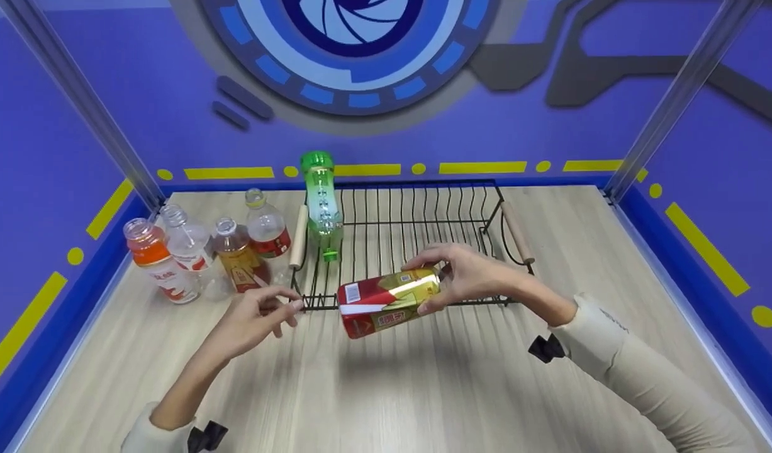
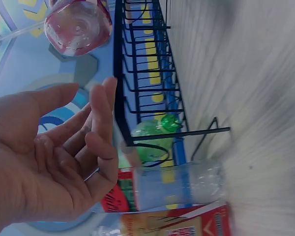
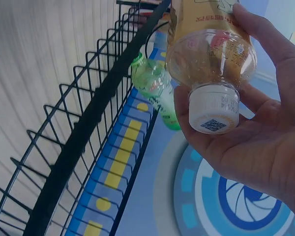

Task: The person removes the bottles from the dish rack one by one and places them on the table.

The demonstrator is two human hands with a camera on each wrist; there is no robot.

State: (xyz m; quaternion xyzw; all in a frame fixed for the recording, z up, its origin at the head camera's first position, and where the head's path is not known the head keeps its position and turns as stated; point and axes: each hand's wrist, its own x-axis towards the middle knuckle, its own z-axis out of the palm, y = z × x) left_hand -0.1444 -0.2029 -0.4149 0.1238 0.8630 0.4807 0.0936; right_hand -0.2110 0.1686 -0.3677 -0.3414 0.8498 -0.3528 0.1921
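We are holding a clear plastic tea bottle with a red and gold label (image 1: 386, 302) in our right hand (image 1: 470, 277). The right grip is clamped around the bottle's neck end, where the white screw cap (image 3: 214, 108) is sitting against our palm. The bottle is lying almost flat in the air, just above the front edge of the black wire rack with wooden handles (image 1: 423, 214). Its long side is running left to right, with the bottom pointing left toward our left hand (image 1: 253, 318) and the cap end pointing right.

Our left hand is hanging open near the front left corner of the rack, fingers apart and loose, holding nothing. It is close to the bottle's bottom but not touching it. So the right hand is the one on the bottle, and the rack is lying just behind it.

A green plastic bottle (image 1: 321, 201) is already lying in the rack by its left side, cap toward us. Four more bottles (image 1: 203, 251) are standing near the back left corner of the wooden table (image 1: 386, 390).
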